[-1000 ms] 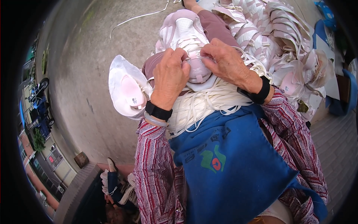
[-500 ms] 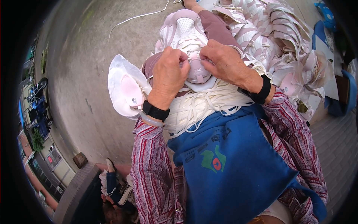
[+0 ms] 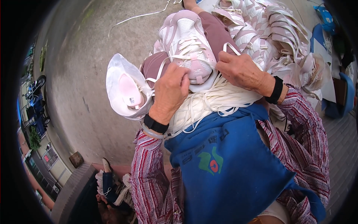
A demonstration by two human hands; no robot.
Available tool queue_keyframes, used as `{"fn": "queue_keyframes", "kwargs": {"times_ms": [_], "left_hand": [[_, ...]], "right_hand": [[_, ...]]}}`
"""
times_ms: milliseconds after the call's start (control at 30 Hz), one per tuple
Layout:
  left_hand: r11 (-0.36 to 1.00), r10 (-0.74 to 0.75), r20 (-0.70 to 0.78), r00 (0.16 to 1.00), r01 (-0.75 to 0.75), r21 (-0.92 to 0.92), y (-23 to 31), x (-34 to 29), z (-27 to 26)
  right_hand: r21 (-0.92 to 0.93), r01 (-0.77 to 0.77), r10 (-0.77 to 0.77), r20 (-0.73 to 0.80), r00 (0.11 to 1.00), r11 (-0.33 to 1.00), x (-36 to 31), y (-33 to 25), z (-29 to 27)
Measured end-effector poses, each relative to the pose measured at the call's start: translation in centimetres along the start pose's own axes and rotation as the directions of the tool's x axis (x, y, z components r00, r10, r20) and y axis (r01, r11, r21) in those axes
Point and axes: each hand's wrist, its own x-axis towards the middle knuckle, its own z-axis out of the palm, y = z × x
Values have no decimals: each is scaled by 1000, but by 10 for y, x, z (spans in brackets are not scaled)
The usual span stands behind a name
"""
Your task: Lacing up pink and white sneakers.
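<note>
A pink and white sneaker upper (image 3: 185,24) rests across my lap, toe pointing away from me. White shoelace (image 3: 189,45) criss-crosses its front, and loose lengths run out to both sides below the tongue. My left hand (image 3: 170,89) is closed on the left length beside the heel opening. On the other side, my right hand (image 3: 241,73) pinches the right length, which loops up above the fingers. Just left of my left hand lies a second upper (image 3: 116,72), its pale pink inside showing. A thick bundle of cream laces (image 3: 201,100) lies across my lap under both wrists.
Several stacked pink and white uppers (image 3: 257,44) form a heap at the right. My blue apron (image 3: 231,175) covers my lap. A stray lace (image 3: 140,17) lies on the concrete floor (image 3: 93,71). Another person (image 3: 109,194) sits at lower left with laces. A blue vehicle (image 3: 36,106) stands far left.
My hands have moved apart from the shoe's tongue, the right one farther right and the left slightly down. The lace lengths now stretch out to each side.
</note>
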Motion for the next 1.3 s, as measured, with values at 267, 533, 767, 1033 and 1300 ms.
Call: {"fn": "queue_keyframes", "kwargs": {"times_ms": [267,533,767,1033,1300], "left_hand": [[868,-477,-345,808,373,-328,-30,-20,-80],[835,-547,-715,436,340,-432,-59,-62,-164],[789,-614,-601,511,379,-484,-60,-65,-130],[909,-329,-217,919,245,-338,-3,-2,-49],[953,27,23,999,-19,-303,21,46,-4]], "right_hand": [[270,-238,307,-252,918,933,24,3,12],[-182,-255,251,-46,967,950,53,-22,1],[-72,-237,236,-28,971,969,60,-1,11],[761,-558,370,440,819,330,56,25,-7],[925,-376,333,339,880,51,42,8,-16]]}}
